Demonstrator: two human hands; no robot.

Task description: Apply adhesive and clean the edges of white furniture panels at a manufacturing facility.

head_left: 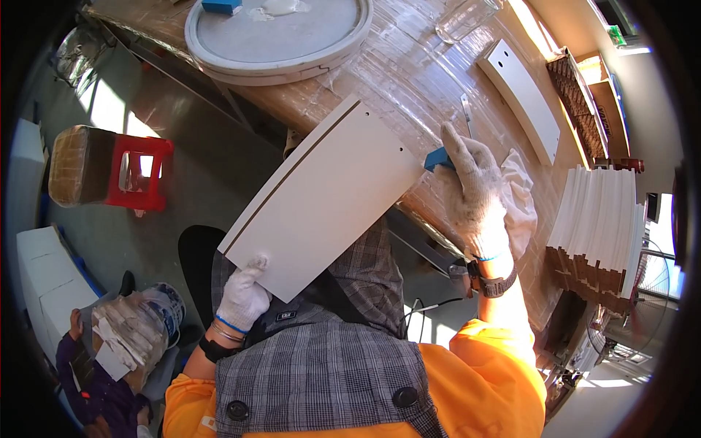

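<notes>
My left hand (pixel 245 293), in a white knit glove, grips the near left corner of a white panel (pixel 321 201). The panel is tilted over my lap, its far end by the table's edge. A dark groove runs along its left side, and two small holes show at the far end. In my gloved right hand (pixel 471 179) is a small blue block (pixel 438 159), pinched just off the panel's right far corner. Under that wrist lies a crumpled white cloth (pixel 518 193).
A round grey lid (pixel 277 44) holds white paste and another blue block (pixel 221 6). On the film-covered table (pixel 409 87) are a glass jar (pixel 467 20), a curved white piece (pixel 520 98) and stacked white panels (pixel 595 226). A red stool (pixel 139 171) stands left; another person (pixel 102 390) sits lower left.
</notes>
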